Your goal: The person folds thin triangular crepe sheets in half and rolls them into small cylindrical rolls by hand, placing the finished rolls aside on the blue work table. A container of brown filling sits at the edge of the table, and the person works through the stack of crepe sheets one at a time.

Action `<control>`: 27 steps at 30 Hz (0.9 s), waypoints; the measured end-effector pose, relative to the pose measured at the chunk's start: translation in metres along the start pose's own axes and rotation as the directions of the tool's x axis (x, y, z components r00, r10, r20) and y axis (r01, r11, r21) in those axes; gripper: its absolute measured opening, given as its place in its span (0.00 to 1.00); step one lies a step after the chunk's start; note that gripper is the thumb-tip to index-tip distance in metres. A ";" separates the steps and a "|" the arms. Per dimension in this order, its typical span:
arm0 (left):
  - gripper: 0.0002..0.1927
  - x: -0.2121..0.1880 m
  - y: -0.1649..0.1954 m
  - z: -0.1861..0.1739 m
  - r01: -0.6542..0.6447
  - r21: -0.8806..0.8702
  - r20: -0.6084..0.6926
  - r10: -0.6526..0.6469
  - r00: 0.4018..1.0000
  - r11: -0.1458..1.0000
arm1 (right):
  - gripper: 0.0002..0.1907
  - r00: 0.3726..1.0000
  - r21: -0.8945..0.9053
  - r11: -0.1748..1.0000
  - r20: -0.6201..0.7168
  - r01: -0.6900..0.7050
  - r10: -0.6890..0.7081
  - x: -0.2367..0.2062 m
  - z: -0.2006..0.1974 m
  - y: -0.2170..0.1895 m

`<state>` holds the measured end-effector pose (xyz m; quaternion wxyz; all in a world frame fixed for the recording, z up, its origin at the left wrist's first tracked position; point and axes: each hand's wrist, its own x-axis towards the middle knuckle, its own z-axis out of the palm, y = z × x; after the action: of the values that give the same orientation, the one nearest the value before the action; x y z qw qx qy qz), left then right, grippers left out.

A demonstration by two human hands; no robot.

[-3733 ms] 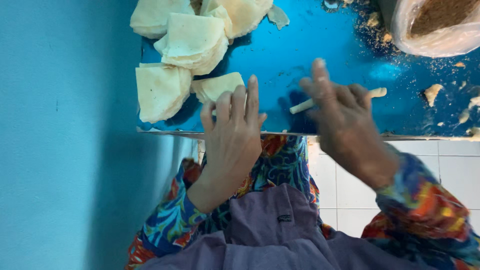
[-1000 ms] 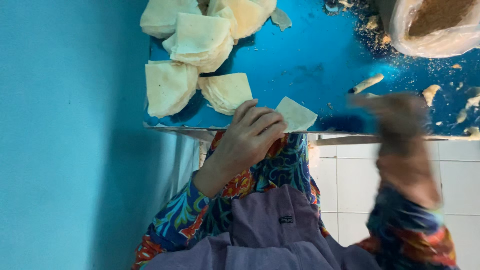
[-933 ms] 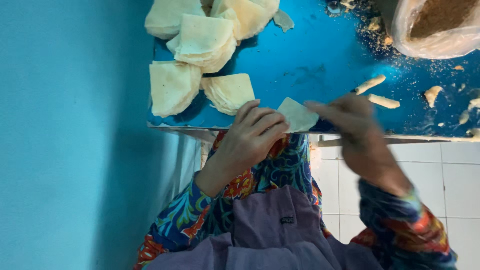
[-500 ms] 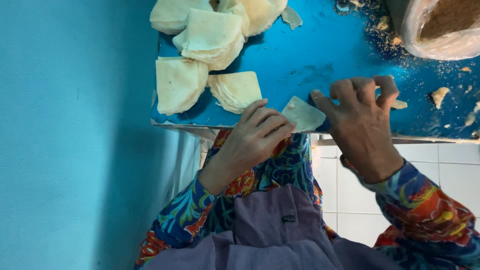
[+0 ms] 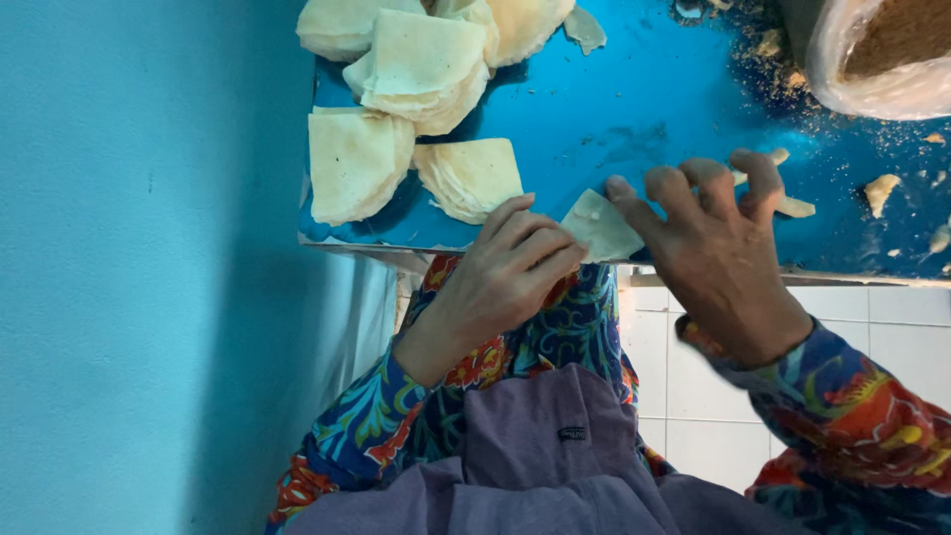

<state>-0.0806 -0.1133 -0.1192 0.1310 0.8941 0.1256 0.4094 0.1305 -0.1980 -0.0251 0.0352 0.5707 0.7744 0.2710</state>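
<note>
A thin pale pastry sheet lies at the near edge of the blue table. My left hand pinches its left corner with curled fingers. My right hand hovers spread over the sheet's right edge, its forefinger tip touching the sheet. Two rolled pastry sticks lie just beyond the right hand's fingers. Stacks of cut pastry wrappers sit at the table's left side, beyond my left hand.
A plastic bag of brown filling stands at the far right. Crumbs and dough scraps are scattered near it. A blue wall runs along the left. White floor tiles show below the table edge.
A pastry sheet was pulled to the near edge under my left hand. My right hand set down a rolled stick at the right and came back to the sheet.
</note>
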 end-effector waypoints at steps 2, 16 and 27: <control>0.14 0.000 0.000 0.000 -0.002 0.003 -0.003 0.002 1.000 1.000 | 0.29 1.000 0.075 0.997 0.004 0.007 -0.007 -0.004 0.000 -0.003; 0.12 0.000 0.000 -0.002 -0.016 0.037 -0.009 0.016 1.000 0.999 | 0.41 0.994 0.427 0.897 0.054 -0.114 0.100 0.001 0.016 -0.018; 0.08 0.000 -0.001 0.000 -0.019 0.001 -0.036 0.019 0.999 1.000 | 0.34 0.985 0.658 0.734 0.115 -0.170 0.125 -0.026 0.017 0.005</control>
<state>-0.0808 -0.1122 -0.1201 0.1246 0.8877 0.1193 0.4268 0.1504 -0.2140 -0.0441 -0.1672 0.6135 0.7708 -0.0388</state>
